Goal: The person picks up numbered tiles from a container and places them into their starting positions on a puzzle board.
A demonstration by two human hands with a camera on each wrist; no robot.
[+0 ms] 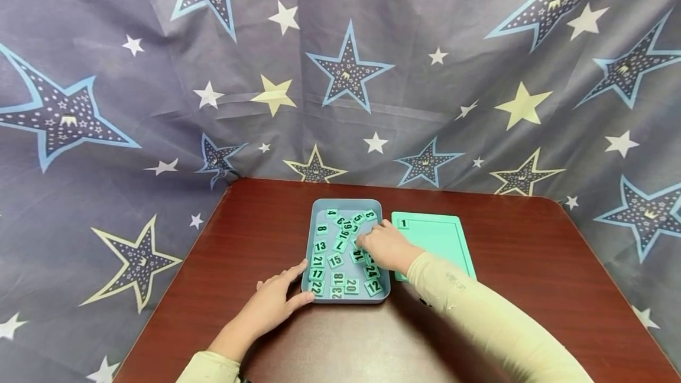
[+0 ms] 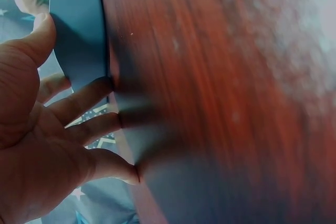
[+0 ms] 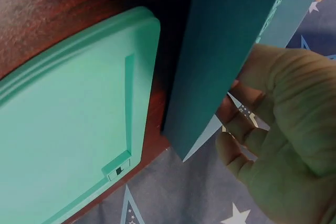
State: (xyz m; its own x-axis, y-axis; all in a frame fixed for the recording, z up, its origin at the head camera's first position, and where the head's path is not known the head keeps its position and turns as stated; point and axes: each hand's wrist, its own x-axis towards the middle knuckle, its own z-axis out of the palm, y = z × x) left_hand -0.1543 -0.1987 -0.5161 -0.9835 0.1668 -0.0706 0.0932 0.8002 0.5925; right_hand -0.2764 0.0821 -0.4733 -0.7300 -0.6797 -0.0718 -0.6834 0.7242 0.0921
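A grey-blue tray (image 1: pixel 346 299) on the table holds several mint-green number tiles, some overlapping. Over the tray's right side reaches my right hand (image 1: pixel 387 247), its fingertips down among tiles near the 14 tile (image 1: pixel 357 256). In the right wrist view, the tray's wall hides the tips of the right thumb and index finger; whether they pinch a tile cannot be seen. My left hand (image 1: pixel 276 297) lies against the tray's near left corner. Its thumb touches the rim and its other fingers spread along the outer wall and tabletop. Just right of the tray lies a mint-green board (image 1: pixel 433 238).
One tile, numbered 1 (image 1: pixel 403 223), sits in the board's upper left corner. Beneath everything is a reddish-brown wooden table (image 1: pixel 255 223). A grey cloth with stars (image 1: pixel 340 123) hangs behind the table's back edge.
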